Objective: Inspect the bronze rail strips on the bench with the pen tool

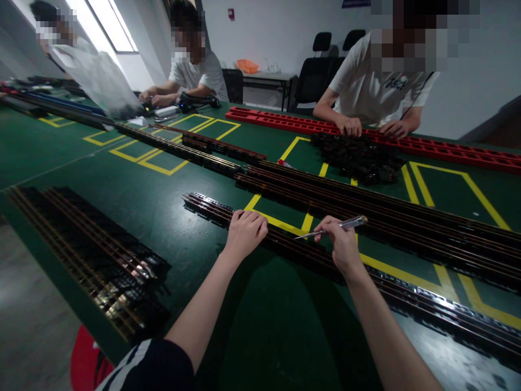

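Observation:
A long black strip with copper-coloured rails (293, 241) lies across the green table in front of me. My left hand (246, 231) rests on it with fingers curled over its edge, gripping it. My right hand (340, 241) is closed around a screwdriver (353, 221) with a clear handle. The thin shaft points left, its tip over the strip between my two hands. Whether the tip touches the strip I cannot tell.
More railed strips (366, 212) lie just beyond, and others (89, 260) at the left edge. A pile of black parts (360, 157) sits before a co-worker at a red slotted rack (280, 120). Two more people work at far left, near a plastic bag (97, 76).

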A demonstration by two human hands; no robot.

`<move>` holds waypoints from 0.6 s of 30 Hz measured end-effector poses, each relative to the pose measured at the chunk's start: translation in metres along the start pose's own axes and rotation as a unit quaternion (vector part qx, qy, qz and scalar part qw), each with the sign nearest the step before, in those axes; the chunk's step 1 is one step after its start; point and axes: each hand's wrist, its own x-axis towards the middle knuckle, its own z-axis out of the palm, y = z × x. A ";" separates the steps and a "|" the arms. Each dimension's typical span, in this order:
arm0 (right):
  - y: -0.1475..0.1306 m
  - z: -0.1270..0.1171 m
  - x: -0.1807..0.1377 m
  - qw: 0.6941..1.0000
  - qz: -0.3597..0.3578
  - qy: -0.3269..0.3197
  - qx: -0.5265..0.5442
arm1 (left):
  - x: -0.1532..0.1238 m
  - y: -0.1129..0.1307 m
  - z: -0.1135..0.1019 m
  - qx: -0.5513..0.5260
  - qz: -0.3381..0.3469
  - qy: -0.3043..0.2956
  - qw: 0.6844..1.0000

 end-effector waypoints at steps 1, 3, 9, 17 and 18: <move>0.000 0.000 0.000 1.000 0.000 0.001 -0.001 | 0.000 0.000 0.000 0.000 0.000 -0.001 1.000; 0.000 0.000 0.000 1.000 0.001 0.002 0.000 | 0.000 0.000 0.000 -0.001 -0.001 -0.002 1.000; 0.001 0.000 0.001 1.000 -0.003 0.006 0.006 | 0.000 -0.001 0.001 0.000 0.000 0.001 1.000; 0.000 0.000 0.001 1.000 -0.006 0.008 -0.004 | 0.000 -0.001 0.000 0.003 0.004 0.004 1.000; 0.000 0.000 0.001 1.000 -0.004 0.007 -0.005 | 0.000 -0.001 0.000 0.002 0.003 0.001 1.000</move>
